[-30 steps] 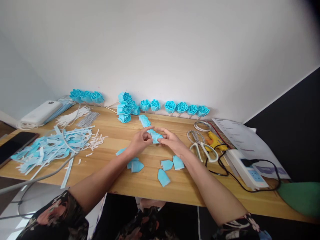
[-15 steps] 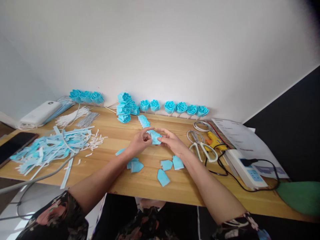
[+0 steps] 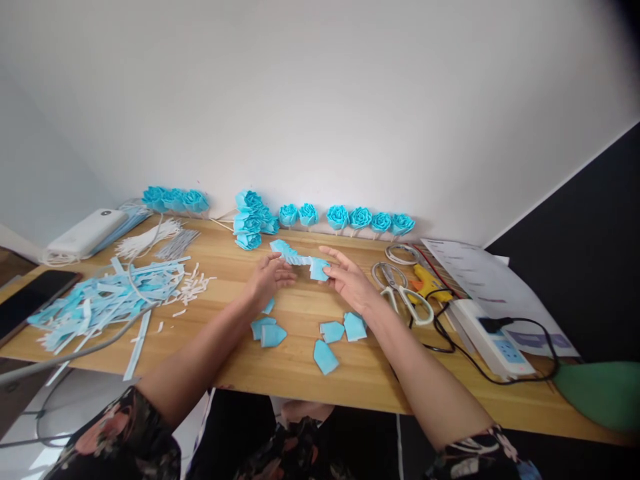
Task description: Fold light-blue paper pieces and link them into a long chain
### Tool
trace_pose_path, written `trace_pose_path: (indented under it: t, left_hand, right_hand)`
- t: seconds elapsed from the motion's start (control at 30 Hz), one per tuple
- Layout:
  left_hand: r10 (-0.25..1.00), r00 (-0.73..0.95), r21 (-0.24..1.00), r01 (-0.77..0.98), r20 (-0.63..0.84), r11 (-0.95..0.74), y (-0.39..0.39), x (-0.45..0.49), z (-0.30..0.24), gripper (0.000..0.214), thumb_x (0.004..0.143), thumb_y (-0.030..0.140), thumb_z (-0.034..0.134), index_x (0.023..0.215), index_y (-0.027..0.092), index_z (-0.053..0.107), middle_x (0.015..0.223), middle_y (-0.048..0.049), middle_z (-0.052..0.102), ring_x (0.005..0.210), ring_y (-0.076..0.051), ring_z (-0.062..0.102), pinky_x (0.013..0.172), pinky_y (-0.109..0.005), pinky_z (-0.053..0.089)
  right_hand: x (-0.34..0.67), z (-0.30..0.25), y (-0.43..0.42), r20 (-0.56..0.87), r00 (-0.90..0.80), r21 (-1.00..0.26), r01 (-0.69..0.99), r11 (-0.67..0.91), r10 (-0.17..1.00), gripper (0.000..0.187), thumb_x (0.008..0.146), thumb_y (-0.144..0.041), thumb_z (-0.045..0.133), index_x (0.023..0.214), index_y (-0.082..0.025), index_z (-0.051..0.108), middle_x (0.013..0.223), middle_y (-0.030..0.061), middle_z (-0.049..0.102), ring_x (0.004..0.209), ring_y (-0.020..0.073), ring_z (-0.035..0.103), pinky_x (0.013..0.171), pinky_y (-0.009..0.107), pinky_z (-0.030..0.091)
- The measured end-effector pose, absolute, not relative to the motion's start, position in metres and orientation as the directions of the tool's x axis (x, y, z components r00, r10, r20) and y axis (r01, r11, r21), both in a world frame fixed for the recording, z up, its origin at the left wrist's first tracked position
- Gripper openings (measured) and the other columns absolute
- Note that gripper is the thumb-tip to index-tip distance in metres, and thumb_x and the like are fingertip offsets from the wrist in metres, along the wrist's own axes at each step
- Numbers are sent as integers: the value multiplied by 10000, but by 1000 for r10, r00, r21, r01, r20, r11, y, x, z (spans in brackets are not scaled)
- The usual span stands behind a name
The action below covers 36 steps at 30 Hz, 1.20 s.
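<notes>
Between the thumb and fingers of my right hand (image 3: 347,277) is a light-blue cut fabric piece (image 3: 319,269), held just over the table. My left hand (image 3: 271,277) is a little to the left with its fingers stretched out and nothing in them. Just beyond both hands lies a row of overlapping blue pieces (image 3: 286,251); whether the held piece touches its near end I cannot tell. Closer to me, pointed blue pieces lie flat, among them one piece (image 3: 326,357) near the front edge, another piece (image 3: 355,327) beside my right forearm and one (image 3: 273,336) by my left forearm.
Blue fabric flowers (image 3: 360,218) line the wall. At right are scissors (image 3: 407,297), a yellow glue gun (image 3: 427,283), a tape roll (image 3: 403,253), a power strip (image 3: 493,340) and paper sheets (image 3: 475,273). Blue scraps (image 3: 110,297), a phone (image 3: 35,300) and a white device (image 3: 87,233) lie left.
My left hand has let go of the blue piece and moved left, its fingers opening. My right hand keeps the piece and has shifted slightly right.
</notes>
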<state>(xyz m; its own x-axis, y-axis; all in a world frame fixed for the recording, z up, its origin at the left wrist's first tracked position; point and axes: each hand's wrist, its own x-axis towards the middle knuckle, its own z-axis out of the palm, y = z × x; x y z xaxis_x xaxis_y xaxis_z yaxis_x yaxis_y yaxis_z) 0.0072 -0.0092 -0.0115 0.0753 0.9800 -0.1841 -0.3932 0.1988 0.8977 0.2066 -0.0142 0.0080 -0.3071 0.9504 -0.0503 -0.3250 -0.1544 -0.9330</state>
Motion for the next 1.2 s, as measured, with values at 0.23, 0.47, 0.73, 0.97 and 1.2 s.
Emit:
trace_pose_path:
  t: [0.23,0.47,0.73,0.97,1.2]
  left_hand:
    - [975,40,830,-518,-219,208,-3,4,-11,482,800,202,589,1230,210,371,891,-38,617,734,-166,647,708,-348,534]
    - [998,-56,908,-419,-4,-20,-2,4,0,641,830,249,566,1403,277,279,874,-13,586,736,-138,598,679,-271,497]
    - [992,83,964,-255,100,-75,44,14,13,709,816,307,599,1433,251,255,868,-17,556,765,-150,585,728,-302,483]
    - [967,30,968,5,251,-252,89,24,4,583,812,349,604,1348,191,437,994,-63,575,906,-192,548,842,-332,448]
    - [972,-47,964,-125,230,-235,94,20,6,723,745,321,715,1386,204,403,835,-39,588,795,-202,571,744,-305,475]
  right_hand:
    - [207,17,-24,8,-541,-989,-130,-74,841,473,762,-214,659,1225,-247,566,969,19,681,855,138,624,814,289,481]
    - [208,6,-23,39,-658,-999,-16,38,752,549,798,-246,639,1323,-253,476,1002,29,667,868,150,615,815,302,464]
    - [201,-15,-10,107,-409,-978,122,170,906,516,813,-268,567,1318,-209,476,764,-6,630,658,133,553,657,275,457]
    - [198,-37,1,185,-295,-909,311,278,937,520,826,-309,555,1331,-206,482,849,28,681,761,165,608,748,319,480]
    - [203,-26,-4,186,-296,-862,409,300,937,463,859,-307,528,1314,-234,493,1019,60,715,941,208,638,860,368,461]
